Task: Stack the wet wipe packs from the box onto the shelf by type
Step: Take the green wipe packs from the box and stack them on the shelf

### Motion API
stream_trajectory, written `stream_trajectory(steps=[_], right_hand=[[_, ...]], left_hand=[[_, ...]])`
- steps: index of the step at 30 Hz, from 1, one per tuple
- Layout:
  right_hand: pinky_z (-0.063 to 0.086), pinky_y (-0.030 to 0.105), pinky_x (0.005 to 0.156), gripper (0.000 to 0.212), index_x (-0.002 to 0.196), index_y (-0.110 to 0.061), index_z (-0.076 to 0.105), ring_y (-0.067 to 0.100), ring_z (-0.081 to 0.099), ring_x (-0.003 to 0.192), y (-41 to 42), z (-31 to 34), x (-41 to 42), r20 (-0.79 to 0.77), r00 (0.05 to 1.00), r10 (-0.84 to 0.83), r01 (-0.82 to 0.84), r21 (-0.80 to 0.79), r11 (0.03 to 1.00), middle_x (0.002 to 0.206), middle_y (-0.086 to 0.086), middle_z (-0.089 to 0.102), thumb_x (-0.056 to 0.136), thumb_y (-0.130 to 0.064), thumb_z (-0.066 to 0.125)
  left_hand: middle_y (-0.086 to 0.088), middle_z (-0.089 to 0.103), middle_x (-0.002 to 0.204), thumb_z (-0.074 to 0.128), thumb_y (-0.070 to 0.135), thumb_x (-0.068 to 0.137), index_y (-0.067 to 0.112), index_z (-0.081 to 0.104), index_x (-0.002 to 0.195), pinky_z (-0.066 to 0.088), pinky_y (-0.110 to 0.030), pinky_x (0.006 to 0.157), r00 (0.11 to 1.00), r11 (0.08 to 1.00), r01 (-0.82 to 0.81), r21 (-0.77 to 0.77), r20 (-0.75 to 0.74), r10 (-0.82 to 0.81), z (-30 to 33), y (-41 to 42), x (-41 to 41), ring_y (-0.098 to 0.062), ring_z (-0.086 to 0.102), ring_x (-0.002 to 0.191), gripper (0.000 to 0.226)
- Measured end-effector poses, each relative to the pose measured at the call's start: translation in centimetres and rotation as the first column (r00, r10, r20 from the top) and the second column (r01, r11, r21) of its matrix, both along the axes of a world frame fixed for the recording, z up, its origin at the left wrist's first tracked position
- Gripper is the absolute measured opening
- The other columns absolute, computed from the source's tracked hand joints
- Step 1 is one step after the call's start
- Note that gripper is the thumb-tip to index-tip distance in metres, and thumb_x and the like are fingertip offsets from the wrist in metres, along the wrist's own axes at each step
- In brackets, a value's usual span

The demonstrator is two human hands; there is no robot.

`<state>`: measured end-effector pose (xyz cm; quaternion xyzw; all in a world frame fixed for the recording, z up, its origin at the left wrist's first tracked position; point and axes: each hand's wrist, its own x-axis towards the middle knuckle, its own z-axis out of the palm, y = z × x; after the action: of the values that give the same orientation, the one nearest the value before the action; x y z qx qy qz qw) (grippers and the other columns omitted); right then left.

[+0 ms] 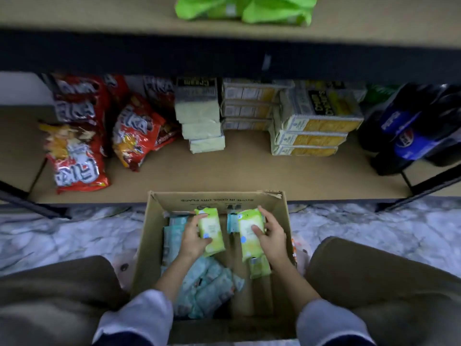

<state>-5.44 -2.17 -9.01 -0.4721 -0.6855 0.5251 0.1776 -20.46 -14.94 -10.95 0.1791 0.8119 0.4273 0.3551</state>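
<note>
A: Nearest, inside the cardboard box [149, 245]: left hand [193, 237] curled round a green wet wipe pack [210, 231], thumb on its face, fingers over the top edge. Right hand [270, 237] gripping a second green pack [249, 233] the same way.

B: Why both together?

A: Probably pulling one type out at once, green apart from blue, ready for the shelf.

B: Left in the box?

A: Pale blue packs [207, 288] heaped at the near left, more against the left wall, another green pack [259, 267] under the right wrist.

B: Readable print?

A: Upside down on the far flap, roughly "STORE IN COOL DRY PLACE". Pack labels too blurred.

B: Beyond the box?

A: Shelf board [249, 176], bare just behind the box, likely the landing spot. Farther back, left to right: red snack bags [79, 156], stacked pale packets [202, 126], yellow cracker boxes [311, 126], Pepsi bottles [419, 131].
</note>
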Motion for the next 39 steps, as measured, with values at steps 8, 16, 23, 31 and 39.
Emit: stream_trajectory(steps=[8, 16, 23, 31, 39], right_hand=[[0.05, 0.042, 0.094, 0.039, 0.113, -0.037, 0.055, 0.026, 0.06, 0.111, -0.1, 15.5, -1.3, -0.33, 0.941, 0.073, -0.045, 0.091, 0.995, 0.123, 0.006, 0.062, 0.088, -0.007, 0.061], [0.054, 0.025, 0.072, 0.071, 0.127, -0.034, 0.048, 0.007, 0.058, 0.086, -1.1, 26.6, -0.4, -0.459, 0.875, 0.151, -0.114, 0.108, 0.988, 0.114, 0.001, 0.056, 0.079, 0.017, 0.052], [0.055, 0.043, 0.083, 0.073, 0.12, -0.039, 0.05, 0.024, 0.063, 0.098, 0.6, 33.9, -1.9, -0.608, 0.778, 0.155, -0.032, 0.208, 0.978, 0.113, 0.014, 0.064, 0.077, 0.019, 0.053], [0.05, 0.032, 0.09, 0.058, 0.132, -0.016, 0.05, 0.02, 0.059, 0.104, 5.4, 41.4, -6.4, -0.663, 0.74, 0.115, 0.057, 0.233, 0.971, 0.129, 0.013, 0.057, 0.082, 0.013, 0.051], [0.045, 0.034, 0.091, 0.055, 0.136, -0.017, 0.046, 0.019, 0.056, 0.1, 9.0, 42.9, -11.1, -0.429, 0.886, 0.175, -0.001, 0.376, 0.926, 0.136, 0.006, 0.05, 0.083, -0.002, 0.05]], left_hand=[[0.003, 0.046, 0.129, 0.064, -0.014, 0.074, 0.032, 0.053, 0.118, 0.041, -0.028, 0.098, 0.982, 0.942, 0.052, 0.332, -0.187, 0.012, 16.2, -0.3, -1.5, -0.012, 0.045, 0.118, 0.065], [0.02, 0.047, 0.123, 0.069, -0.002, 0.075, 0.048, 0.05, 0.114, 0.044, -0.033, 0.096, 0.93, 0.82, 0.203, 0.535, -0.368, 0.01, 29.2, -1.9, -1.6, -0.009, 0.051, 0.112, 0.066], [0.01, 0.05, 0.129, 0.075, 0.002, 0.072, 0.045, 0.05, 0.118, 0.046, -0.045, 0.098, 0.895, 0.746, 0.222, 0.627, -0.434, 0.099, 37.2, -1.0, -3.4, -0.019, 0.052, 0.117, 0.068], [-0.002, 0.052, 0.13, 0.073, 0.001, 0.074, 0.022, 0.047, 0.131, 0.053, -0.027, 0.083, 0.885, 0.72, 0.234, 0.653, -0.449, 0.12, 44.3, 4.3, -7.2, -0.013, 0.055, 0.102, 0.065], [-0.009, 0.056, 0.128, 0.07, 0.016, 0.081, 0.012, 0.048, 0.132, 0.045, -0.039, 0.099, 0.895, 0.852, 0.171, 0.495, -0.439, 0.076, 45.2, 8.6, -9.6, -0.024, 0.054, 0.114, 0.056]])
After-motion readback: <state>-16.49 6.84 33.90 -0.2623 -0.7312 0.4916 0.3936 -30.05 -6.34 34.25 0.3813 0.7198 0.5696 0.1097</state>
